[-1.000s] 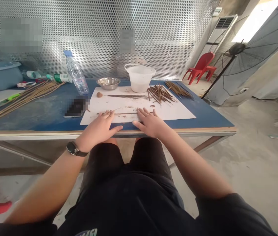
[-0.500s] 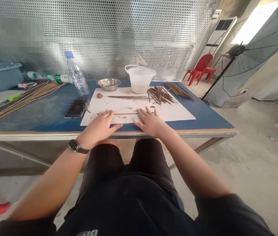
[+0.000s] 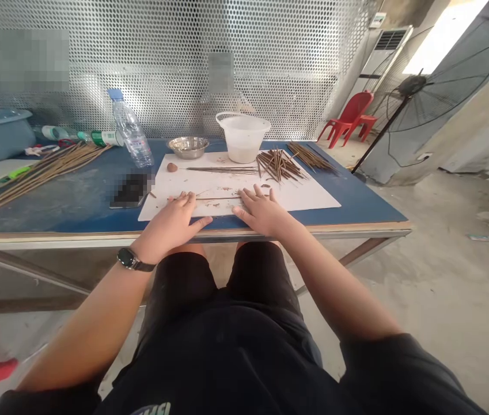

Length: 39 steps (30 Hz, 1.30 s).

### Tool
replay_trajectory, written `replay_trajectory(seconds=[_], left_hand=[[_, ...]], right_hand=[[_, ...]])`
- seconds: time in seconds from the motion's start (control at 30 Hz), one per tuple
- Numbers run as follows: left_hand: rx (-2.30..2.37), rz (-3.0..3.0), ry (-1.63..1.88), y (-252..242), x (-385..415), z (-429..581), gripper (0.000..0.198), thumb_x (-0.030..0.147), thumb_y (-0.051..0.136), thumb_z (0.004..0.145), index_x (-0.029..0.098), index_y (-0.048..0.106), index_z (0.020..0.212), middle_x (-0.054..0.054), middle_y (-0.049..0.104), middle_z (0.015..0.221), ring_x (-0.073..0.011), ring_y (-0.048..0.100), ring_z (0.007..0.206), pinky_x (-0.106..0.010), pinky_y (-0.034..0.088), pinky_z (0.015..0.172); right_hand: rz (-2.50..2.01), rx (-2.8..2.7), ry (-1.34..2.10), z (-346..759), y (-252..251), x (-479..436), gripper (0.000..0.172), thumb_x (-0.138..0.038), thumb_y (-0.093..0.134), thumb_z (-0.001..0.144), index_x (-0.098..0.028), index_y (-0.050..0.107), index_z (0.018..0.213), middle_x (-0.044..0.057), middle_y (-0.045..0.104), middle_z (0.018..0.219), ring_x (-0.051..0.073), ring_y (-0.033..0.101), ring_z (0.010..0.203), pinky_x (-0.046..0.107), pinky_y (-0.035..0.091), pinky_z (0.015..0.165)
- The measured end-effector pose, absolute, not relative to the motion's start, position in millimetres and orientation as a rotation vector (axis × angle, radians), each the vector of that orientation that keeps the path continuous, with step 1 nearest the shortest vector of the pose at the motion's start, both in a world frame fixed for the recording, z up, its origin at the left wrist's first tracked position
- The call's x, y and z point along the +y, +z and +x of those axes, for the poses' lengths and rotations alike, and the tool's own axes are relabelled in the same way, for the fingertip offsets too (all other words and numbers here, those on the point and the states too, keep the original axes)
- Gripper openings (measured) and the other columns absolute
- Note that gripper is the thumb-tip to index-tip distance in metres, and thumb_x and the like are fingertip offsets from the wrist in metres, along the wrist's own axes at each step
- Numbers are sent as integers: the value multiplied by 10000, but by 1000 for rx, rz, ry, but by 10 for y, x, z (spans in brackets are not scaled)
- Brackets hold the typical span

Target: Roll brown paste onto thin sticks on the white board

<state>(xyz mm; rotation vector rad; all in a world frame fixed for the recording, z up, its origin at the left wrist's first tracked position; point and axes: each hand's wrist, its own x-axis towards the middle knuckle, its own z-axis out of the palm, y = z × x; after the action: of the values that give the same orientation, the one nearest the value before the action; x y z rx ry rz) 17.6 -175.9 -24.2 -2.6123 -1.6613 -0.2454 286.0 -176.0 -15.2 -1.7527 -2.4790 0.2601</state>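
Observation:
A thin brown stick (image 3: 216,199) lies crosswise on the white board (image 3: 300,199) near its front edge. Flat on its left part rests my left hand (image 3: 175,216), fingers stretched out and thumb apart. My right hand (image 3: 259,210) lies on the right part in the same way, fingers spread. Both palms face down, and the stick's ends are partly hidden under the fingers. Brown crumbs (image 3: 227,188) are scattered around it. Farther back on the board are several thin sticks (image 3: 222,170) laid side by side and a brown lump (image 3: 172,167).
A pile of brown sticks (image 3: 279,166) sits at the board's right, with a bundle (image 3: 311,157) beyond. Behind stand a white bucket (image 3: 246,138) and a metal bowl (image 3: 188,148). To the left are a phone (image 3: 129,191), a tilted water bottle (image 3: 132,129) and long sticks (image 3: 49,167).
The view has shifted slightly, so everything appears a little farther left. Both hands stay flat over the stick, which sits about the same place under the fingers.

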Motion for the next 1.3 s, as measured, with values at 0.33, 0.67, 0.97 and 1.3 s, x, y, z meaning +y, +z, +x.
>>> replay_trajectory(seconds=[0.33,0.67,0.97,1.3], left_hand=[[-1676,-2654,-278,-206,-1949,147,999,717,468,1105,-12,306,1768,-291,376,1801,-432,328,1705,-564,310,1379],[-1670,-2684,-221,-169,-1931,161,998,715,475,1101,-24,334,1757,-292,396,1790,-444,353,1691,-559,306,1378],[-1640,-2675,-248,-183,-1920,175,963,725,481,1098,31,369,1756,-268,428,1784,-421,396,1676,-522,329,1366],[-1635,-2699,-205,-186,-2061,185,1020,732,491,1094,-43,350,1741,-300,381,1795,-441,367,1685,-527,325,1372]], right_hand=[[-1670,-2494,214,2877,-181,-1941,1116,-810,1,1071,5,210,1804,213,168,1884,419,49,1769,662,64,1408],[-1714,-2533,214,2785,-194,-1922,1164,-853,7,1054,16,224,1798,223,139,1885,438,76,1765,674,101,1404],[-1572,-2542,257,2653,-207,-1868,1187,-866,36,1056,49,275,1774,266,199,1863,414,118,1765,621,120,1413],[-1572,-2560,265,2696,-208,-2025,1162,-842,26,1068,46,273,1776,263,190,1868,402,75,1769,591,84,1425]])
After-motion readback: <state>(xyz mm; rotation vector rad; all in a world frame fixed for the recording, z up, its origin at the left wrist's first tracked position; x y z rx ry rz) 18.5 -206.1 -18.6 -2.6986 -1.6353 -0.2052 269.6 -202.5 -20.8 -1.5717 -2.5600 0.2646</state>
